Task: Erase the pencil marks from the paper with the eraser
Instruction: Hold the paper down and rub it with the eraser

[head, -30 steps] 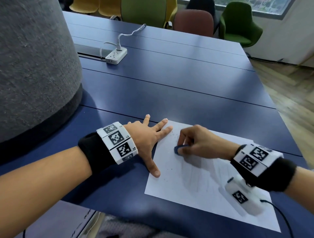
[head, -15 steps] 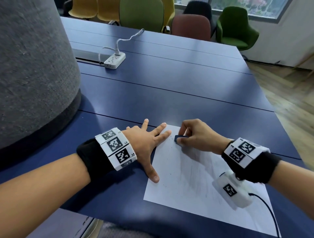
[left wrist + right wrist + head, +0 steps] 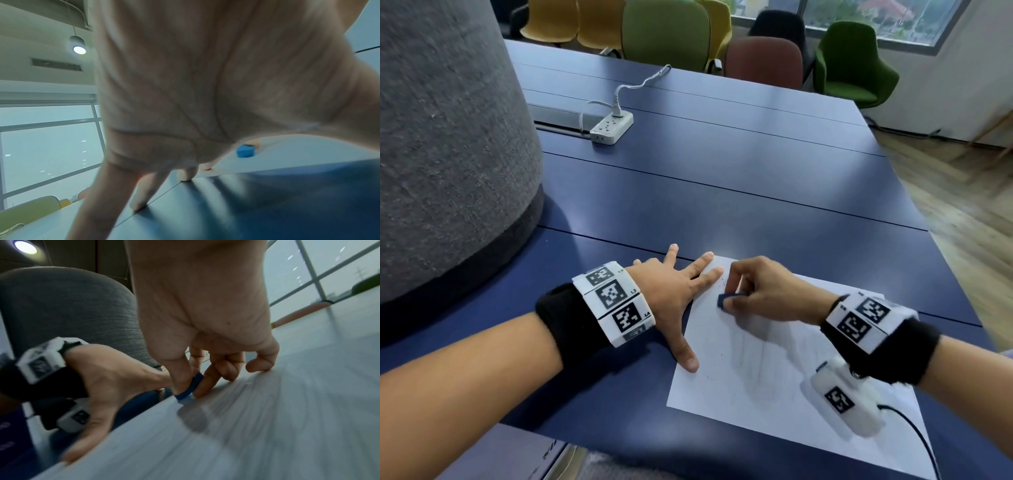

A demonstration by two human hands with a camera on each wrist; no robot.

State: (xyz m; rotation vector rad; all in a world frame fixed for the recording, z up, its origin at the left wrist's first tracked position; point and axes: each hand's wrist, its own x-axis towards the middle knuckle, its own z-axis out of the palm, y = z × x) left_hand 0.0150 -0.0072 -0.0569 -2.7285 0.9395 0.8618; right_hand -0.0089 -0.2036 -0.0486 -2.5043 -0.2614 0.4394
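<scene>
A white sheet of paper (image 3: 774,383) with faint grey pencil strokes lies on the dark blue table (image 3: 722,178). My right hand (image 3: 760,291) pinches a small blue eraser (image 3: 723,301) between thumb and fingers and presses it onto the paper's upper left part. The right wrist view shows the eraser (image 3: 190,390) edge-down on the paper (image 3: 246,434). My left hand (image 3: 674,291) lies flat with spread fingers, its thumb and two fingertips on the paper's left edge. In the left wrist view the eraser (image 3: 245,151) shows beyond the palm of my left hand (image 3: 205,97).
A large grey fabric-covered cylinder (image 3: 448,137) stands on the table at the left. A white power strip (image 3: 612,127) with its cable lies farther back. Green, yellow and red chairs (image 3: 763,63) line the far side. The table's right edge drops to a wooden floor.
My right hand has rubbed the eraser back and forth over the paper's upper left: away from me half a second ago, now back toward me. The left hand has stayed pressed on the paper's edge.
</scene>
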